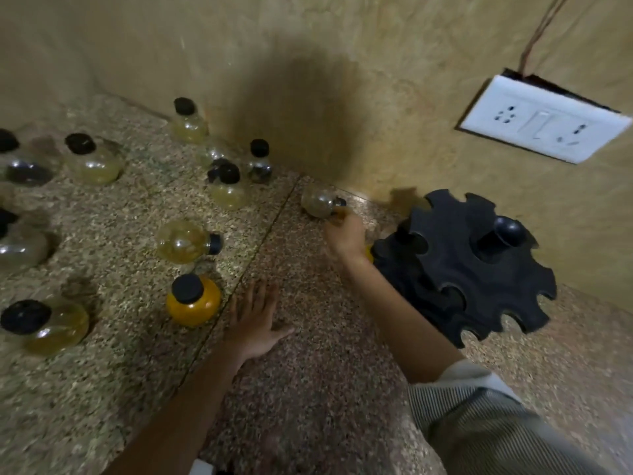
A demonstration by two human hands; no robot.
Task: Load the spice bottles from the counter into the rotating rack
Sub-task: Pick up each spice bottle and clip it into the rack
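A black rotating rack (pixel 469 265) with notched edges and a centre knob stands on the counter at the right. My right hand (pixel 344 234) reaches to a round clear bottle (pixel 318 201) lying on its side near the wall, fingers at its black-capped neck. My left hand (pixel 255 320) rests flat and open on the counter. Just left of it stands an orange-filled bottle (pixel 193 301). Another clear bottle (pixel 186 242) lies on its side above that. Several more black-capped bottles stand across the left of the counter.
The speckled stone counter (pixel 308 371) meets a tan wall (pixel 308 63) at the back. A white socket and switch plate (pixel 544 120) hangs on the wall above the rack. A bit of orange shows at the rack's left edge, behind my right wrist.
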